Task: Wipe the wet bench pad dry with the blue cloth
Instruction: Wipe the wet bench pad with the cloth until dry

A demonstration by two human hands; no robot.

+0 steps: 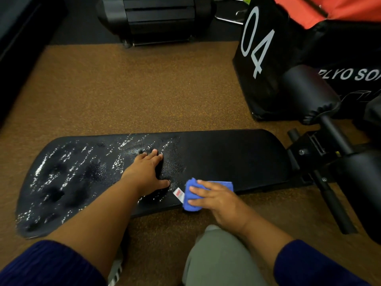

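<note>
While the right hand (pixel 214 198) presses the blue cloth (pixel 192 201) flat-fingered and the left hand (pixel 147 172) rests spread, half the bench pad (pixel 226 157) looks dry, half wet

A black bench pad (pixel 226 159) lies across a speckled brown floor (pixel 134 89), its left half beaded with shining droplets, its right half matte. The left hand (pixel 147 172) lies flat on the pad near its middle, fingers spread. The right hand (pixel 216 200) presses a folded blue cloth (pixel 192 196) onto the pad's near edge; a small red-and-white tag (pixel 178 193) sticks out at the cloth's left. A black box marked 04 (pixel 259 65) stands beyond the pad's right end
</note>
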